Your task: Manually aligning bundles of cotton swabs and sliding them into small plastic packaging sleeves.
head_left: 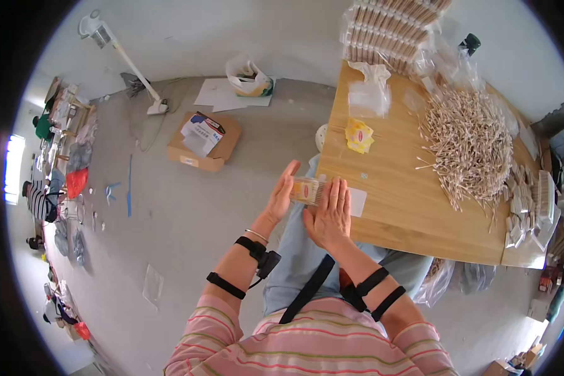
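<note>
At the table's near left edge, a small clear pack of cotton swabs [305,190] with a yellow and red label lies between my hands. My left hand [278,199] holds it from the left side, its fingers partly hidden. Stretched out and flat, the fingers of my right hand [331,216] press against the right end of the pack, where swab tips show. Beside the right hand, a white card [358,202] lies on the wooden table [395,188]. Further back are yellow printed labels [359,135] and a stack of clear plastic bags [368,97].
A large heap of loose cotton swabs [470,147] covers the table's right part. Packed swab bundles [388,34] are stacked at the back, with more bundles [521,200] at the right edge. On the floor stand an open cardboard box [222,150] and a stick vacuum cleaner [131,66].
</note>
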{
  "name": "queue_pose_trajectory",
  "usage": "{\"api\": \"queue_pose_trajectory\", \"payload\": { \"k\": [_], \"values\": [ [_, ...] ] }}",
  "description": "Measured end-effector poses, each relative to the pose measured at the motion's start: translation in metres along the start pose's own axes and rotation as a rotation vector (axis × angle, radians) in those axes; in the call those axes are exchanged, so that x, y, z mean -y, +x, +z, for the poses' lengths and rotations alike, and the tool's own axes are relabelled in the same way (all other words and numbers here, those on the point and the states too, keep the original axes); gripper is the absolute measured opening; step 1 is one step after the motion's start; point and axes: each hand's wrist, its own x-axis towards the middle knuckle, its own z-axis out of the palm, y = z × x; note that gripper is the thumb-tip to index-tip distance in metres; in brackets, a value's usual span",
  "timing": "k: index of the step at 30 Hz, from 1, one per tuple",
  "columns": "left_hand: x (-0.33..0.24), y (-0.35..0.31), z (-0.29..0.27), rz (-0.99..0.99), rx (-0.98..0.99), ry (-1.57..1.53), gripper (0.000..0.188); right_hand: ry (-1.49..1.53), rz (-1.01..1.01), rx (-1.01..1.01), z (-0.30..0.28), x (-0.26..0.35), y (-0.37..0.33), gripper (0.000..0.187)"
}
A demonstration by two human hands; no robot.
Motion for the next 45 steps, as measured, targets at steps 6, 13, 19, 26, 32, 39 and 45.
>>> {"api": "queue_pose_trajectory", "payload": {
  "k": [6,13,19,26,32,39,45],
  "values": [
    [0.000,-0.003,-0.004,0.036,-0.090,0.089,0.065,0.004,-0.018,-0.009,0.001,0.007,0.001,0.086],
    [0.000,-0.003,0.001,0.067,-0.066,0.057,0.065,0.020,-0.050,-0.036,0.003,0.011,0.003,0.083],
    [-0.001,-0.006,0.002,0.061,-0.105,0.037,0.068,0.321,-0.051,-0.140,0.003,-0.004,0.005,0.076],
    [0.007,-0.006,-0.004,0.075,-0.047,0.132,0.077,0.651,-0.057,-0.248,0.003,-0.026,0.022,0.069],
    [0.006,-0.005,0.001,0.082,-0.051,0.119,0.080,0.866,-0.053,-0.284,0.012,0.003,0.029,0.065],
    [0.001,-0.008,0.006,0.094,-0.050,0.048,0.074,1.123,-0.036,-0.327,0.016,0.014,0.033,0.061],
    [0.002,-0.008,0.004,0.093,-0.034,0.080,0.074,1.346,-0.016,-0.378,0.014,0.018,0.050,0.058]
  ]
}}
